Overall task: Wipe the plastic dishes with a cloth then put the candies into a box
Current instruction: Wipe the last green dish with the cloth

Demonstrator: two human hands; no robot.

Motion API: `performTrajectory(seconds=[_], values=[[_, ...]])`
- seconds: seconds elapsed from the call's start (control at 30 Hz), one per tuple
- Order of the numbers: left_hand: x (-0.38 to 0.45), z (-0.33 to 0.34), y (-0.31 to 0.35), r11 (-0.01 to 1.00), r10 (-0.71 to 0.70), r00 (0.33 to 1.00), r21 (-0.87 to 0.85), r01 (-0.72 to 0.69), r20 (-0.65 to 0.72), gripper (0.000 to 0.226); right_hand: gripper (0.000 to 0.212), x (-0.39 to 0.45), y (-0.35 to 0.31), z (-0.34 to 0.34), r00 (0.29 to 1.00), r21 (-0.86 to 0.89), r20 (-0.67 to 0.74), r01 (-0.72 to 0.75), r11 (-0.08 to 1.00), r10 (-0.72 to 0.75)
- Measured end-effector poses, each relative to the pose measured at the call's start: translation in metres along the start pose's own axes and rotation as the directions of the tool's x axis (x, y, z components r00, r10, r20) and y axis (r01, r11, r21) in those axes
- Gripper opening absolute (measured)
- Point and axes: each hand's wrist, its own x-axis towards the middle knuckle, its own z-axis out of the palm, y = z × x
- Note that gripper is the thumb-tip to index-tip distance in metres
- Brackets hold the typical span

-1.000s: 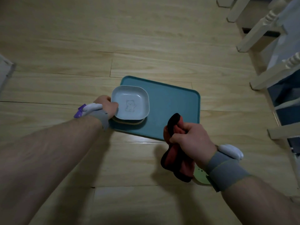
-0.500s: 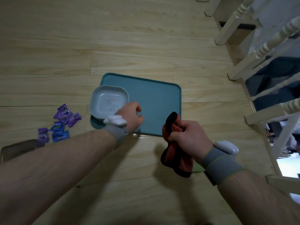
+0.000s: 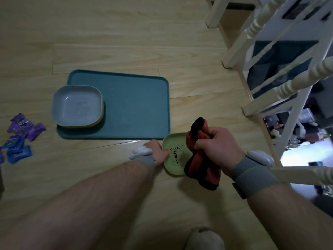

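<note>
A green plastic dish with dark specks in it lies on the wood floor just in front of the teal tray. My left hand grips its left rim, thumb on the inside. My right hand holds a bunched red and black cloth over the dish's right side, hiding that part. A pale blue square dish sits stacked on a yellowish one at the tray's left end. Purple and blue wrapped candies lie on the floor at the far left.
White turned furniture legs and rails stand close on the right, one rail passing just behind my right wrist. A grey rounded shape shows at the bottom edge.
My left hand let go of the blue dish and moved right and nearer, taking the green dish's rim. The view shifted, bringing the green dish and candies into sight. The right hand kept the cloth.
</note>
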Motion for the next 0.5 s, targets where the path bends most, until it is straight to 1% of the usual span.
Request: performTrajectory(seconds=[0.07,0.13,0.23,0.3,0.37,0.43,0.5], values=[[0.0,0.0,0.001,1.0,-0.015,1.0,0.016,0.015,0.014,0.028,0.031,-0.001,0.003,-0.003,1.0,0.015,-0.008,-0.001,1.0,0.001],[-0.001,-0.004,0.0,0.999,-0.029,0.999,-0.02,0.029,0.022,0.018,0.03,-0.001,0.004,-0.003,1.0,0.015,-0.013,0.007,1.0,-0.007],[-0.008,-0.013,-0.005,0.988,-0.041,0.999,-0.148,0.044,0.022,0.012,0.03,-0.006,-0.004,-0.009,1.0,0.023,0.004,0.013,1.0,-0.013],[-0.022,-0.025,-0.01,0.962,-0.062,0.998,-0.265,0.063,0.012,0.013,0.025,-0.015,-0.018,-0.014,0.999,0.041,0.013,0.036,0.998,-0.037],[-0.034,-0.035,-0.013,0.904,-0.093,0.996,-0.418,0.088,0.009,0.015,0.018,-0.021,-0.034,-0.02,0.996,0.086,0.042,0.077,0.993,-0.081],[-0.056,-0.058,-0.017,0.816,-0.108,0.994,-0.57,0.097,0.014,0.013,0.022,-0.035,-0.058,-0.022,0.986,0.174,0.101,0.11,0.979,-0.129],[-0.08,-0.086,-0.024,0.743,-0.106,0.994,-0.664,0.081,0.002,0.014,0.027,-0.054,-0.084,-0.023,0.973,0.276,0.161,0.114,0.954,-0.163]])
